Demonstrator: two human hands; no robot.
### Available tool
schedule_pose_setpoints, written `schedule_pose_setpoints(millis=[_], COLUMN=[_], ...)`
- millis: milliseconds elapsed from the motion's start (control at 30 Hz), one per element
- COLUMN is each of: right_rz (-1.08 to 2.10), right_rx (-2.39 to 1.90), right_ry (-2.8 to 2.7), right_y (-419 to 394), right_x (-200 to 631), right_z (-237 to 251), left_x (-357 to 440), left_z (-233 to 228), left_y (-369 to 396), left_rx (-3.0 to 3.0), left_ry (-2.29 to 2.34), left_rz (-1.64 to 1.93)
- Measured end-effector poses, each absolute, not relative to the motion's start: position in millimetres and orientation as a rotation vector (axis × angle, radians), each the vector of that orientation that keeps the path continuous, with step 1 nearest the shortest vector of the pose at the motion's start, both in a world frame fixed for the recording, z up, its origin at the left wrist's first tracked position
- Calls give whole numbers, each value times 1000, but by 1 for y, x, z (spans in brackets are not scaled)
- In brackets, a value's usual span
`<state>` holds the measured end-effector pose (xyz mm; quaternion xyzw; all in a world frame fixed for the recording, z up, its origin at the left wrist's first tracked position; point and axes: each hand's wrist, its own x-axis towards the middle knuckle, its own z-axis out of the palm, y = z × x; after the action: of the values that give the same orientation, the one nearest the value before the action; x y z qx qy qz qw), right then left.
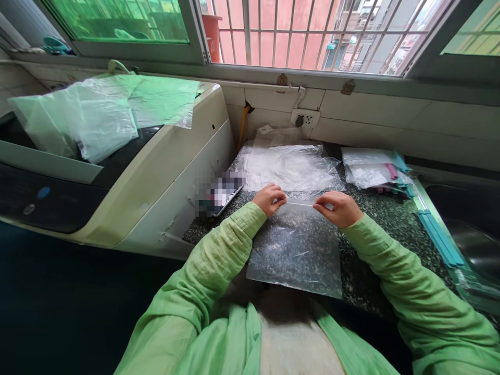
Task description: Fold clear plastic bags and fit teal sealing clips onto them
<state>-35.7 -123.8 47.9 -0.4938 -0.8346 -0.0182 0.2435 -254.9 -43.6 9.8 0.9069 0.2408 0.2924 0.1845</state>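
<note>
A clear plastic bag [295, 250] lies over the dark speckled counter, its lower edge hanging at the counter's front. Its top edge shows as a white strip, stretched between my two hands. My left hand [269, 199] pinches that strip at the left end. At the right end, my right hand [339, 208] pinches it between thumb and fingers. Just beyond my hands is a pile of crumpled clear plastic bags [289, 165]. Near my left forearm lies a phone [230, 200], partly blurred out.
A washing machine [172, 177] stands at the left with translucent plastic bags [105, 114] on its lid. Folded bags [375, 169] lie at the counter's back right. Teal strips [439, 237] rest by the sink [474, 239]. A wall socket [305, 118] is behind, below the barred window.
</note>
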Motion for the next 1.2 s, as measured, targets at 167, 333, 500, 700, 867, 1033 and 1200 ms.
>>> schedule_pose_setpoints(millis=[167,333,500,700,867,1033,1200], right_rz=[-46,-49,-54,-55,-61,-70,-66], right_rx=[-1371,-1369,-1366,-1359,-1369,-1366,-1354], right_ry=[-2257,-2244,-2229,-2234,-2231,-2223,-2228], right_y=[-123,-122,-122,-122,-123,-123,-125], right_x=[-32,-28,-26,-28,-28,-29,-35], right_z=[49,50,51,51,52,51,50], left_x=[-256,-257,-258,-259,-259,-259,-258], left_z=[11,12,12,13,13,11,12], left_y=[-44,-44,-43,-43,-43,-43,-44], left_rx=[2545,2532,2526,2528,2552,2576,2599], left_ry=[695,693,683,706,695,692,686], left_rz=[834,851,859,839,825,866,894])
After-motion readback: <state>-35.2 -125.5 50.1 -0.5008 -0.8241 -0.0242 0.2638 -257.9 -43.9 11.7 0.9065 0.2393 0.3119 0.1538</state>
